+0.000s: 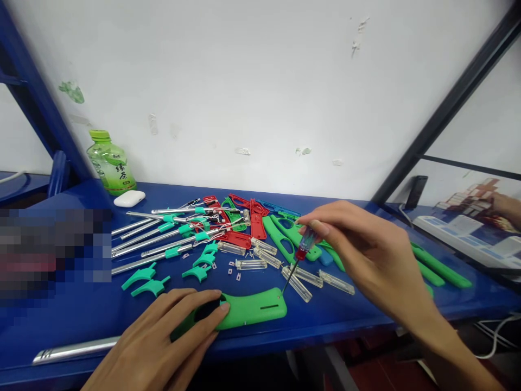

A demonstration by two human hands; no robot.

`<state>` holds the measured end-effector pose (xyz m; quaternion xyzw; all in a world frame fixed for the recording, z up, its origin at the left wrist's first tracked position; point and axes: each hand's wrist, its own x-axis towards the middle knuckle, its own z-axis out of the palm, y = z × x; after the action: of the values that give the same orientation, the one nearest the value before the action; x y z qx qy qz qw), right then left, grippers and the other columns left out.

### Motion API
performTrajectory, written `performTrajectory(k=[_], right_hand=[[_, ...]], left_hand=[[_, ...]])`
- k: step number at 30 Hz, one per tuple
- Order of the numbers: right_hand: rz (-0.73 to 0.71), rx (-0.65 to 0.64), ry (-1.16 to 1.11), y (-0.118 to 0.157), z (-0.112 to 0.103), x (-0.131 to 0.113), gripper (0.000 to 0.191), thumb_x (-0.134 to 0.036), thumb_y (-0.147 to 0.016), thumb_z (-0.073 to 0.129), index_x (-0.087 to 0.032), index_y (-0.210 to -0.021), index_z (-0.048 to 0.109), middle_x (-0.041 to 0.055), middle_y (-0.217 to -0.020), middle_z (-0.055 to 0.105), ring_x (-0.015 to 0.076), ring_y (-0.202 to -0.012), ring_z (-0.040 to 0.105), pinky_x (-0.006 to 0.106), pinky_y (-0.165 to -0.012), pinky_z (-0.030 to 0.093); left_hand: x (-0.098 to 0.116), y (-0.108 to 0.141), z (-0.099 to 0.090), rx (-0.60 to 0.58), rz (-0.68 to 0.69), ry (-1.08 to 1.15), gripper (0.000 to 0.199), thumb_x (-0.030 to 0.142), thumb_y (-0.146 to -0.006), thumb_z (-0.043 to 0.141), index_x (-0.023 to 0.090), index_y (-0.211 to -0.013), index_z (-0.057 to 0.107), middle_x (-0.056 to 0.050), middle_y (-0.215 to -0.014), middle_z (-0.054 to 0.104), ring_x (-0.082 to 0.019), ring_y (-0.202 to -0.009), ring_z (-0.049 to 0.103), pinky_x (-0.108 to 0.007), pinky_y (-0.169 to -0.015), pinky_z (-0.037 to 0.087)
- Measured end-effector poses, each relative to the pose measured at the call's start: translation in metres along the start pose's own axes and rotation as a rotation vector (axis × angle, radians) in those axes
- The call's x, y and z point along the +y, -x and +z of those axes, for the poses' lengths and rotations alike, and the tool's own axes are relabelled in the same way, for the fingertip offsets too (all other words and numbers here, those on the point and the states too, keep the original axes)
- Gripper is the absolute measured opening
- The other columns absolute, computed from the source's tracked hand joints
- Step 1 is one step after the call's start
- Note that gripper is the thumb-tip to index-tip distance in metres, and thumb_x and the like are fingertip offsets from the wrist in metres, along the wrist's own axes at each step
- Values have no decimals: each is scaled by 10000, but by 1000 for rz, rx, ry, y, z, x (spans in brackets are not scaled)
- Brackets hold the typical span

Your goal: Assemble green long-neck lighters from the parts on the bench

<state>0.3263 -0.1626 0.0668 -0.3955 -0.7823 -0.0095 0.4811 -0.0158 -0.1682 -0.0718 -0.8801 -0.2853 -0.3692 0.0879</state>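
Observation:
My left hand [166,336] presses a green plastic handle [256,309] against the blue table near its front edge, fingers wrapped over its looped part. A metal tube [77,347] lies at the lower left, partly hidden by that hand. My right hand [358,250] pinches a small screwdriver [308,243] with a clear and red grip. Its thin shaft slants down to the right end of the green handle, by a small hole. Clear plastic pieces [251,264] and teal clips [150,287] lie beyond the handle.
Metal tubes with wires [163,239], red shells [258,217] and green shells [280,236] spread over the blue table [93,309]. A green bottle [112,163] and white case [129,199] stand back left. Another person's hand [508,209] shows at far right.

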Motion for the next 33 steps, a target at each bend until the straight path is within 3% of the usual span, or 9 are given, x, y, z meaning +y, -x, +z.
performTrajectory(k=[9, 21, 33], right_hand=[[-98, -35, 12, -1, 6, -4, 193, -118, -1150, 710, -236, -1146, 863, 10, -1050, 873, 151, -948, 822, 277, -853, 648], [-141, -38, 24, 0, 3, -7, 208, -99, -1149, 704, -236, -1154, 860, 17, -1047, 866, 142, -943, 821, 259, -834, 659], [-165, -59, 27, 0, 1, -10, 244, -84, -1146, 697, -249, -1162, 875, 23, -1059, 858, 139, -946, 821, 243, -851, 669]], left_hand=[[-3, 4, -2, -50, 15, -26, 469, 228, -1207, 558, 337, -1645, 684, 12, -1543, 799, -149, -1389, 737, -206, -1206, 560], [-4, 2, -3, -57, 31, -53, 463, 235, -1209, 559, 355, -1637, 689, 37, -1570, 780, -143, -1418, 716, -206, -1216, 552], [-2, -1, -4, -63, 28, -21, 468, 201, -1212, 539, 351, -1629, 689, 70, -1593, 750, -114, -1460, 646, -184, -1304, 438]])
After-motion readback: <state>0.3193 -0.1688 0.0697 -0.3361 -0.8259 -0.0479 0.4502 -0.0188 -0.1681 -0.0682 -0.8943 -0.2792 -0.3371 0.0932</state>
